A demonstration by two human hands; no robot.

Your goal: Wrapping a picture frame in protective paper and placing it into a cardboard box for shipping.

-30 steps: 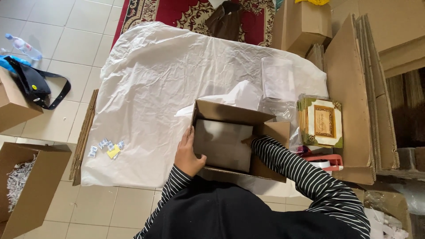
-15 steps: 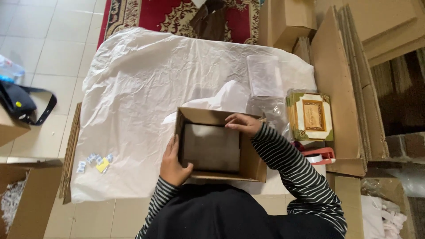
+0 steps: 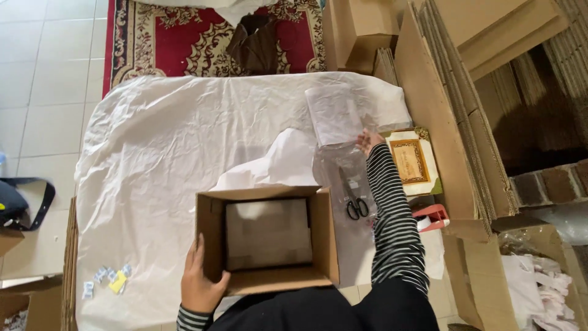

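Observation:
An open cardboard box [image 3: 208,245] sits on the white-paper-covered table [image 3: 159,141] just in front of me. Inside it lies a flat item wrapped in pale paper [image 3: 267,233]. My left hand [image 3: 201,283] grips the box's near-left corner, thumb over the wall. My right hand [image 3: 367,141], in a striped sleeve, reaches far right and rests on crumpled clear plastic [image 3: 343,162], between a clear bag with paper in it [image 3: 334,113] and a gold-framed picture [image 3: 411,160]. Nothing is visibly held in it. White tissue paper [image 3: 282,162] lies behind the box.
Black scissors [image 3: 357,208] and a red tape dispenser [image 3: 432,214] lie right of the box. Flat cardboard sheets [image 3: 441,116] and stacked boxes stand at the right. Small stickers [image 3: 110,279] lie at the table's near left. A red patterned rug [image 3: 184,37] lies beyond, and a black bag [image 3: 18,202] at left.
My right hand left the box's far rim and stretched out to the right, onto the clear plastic beside the framed picture. My left hand stayed on the box.

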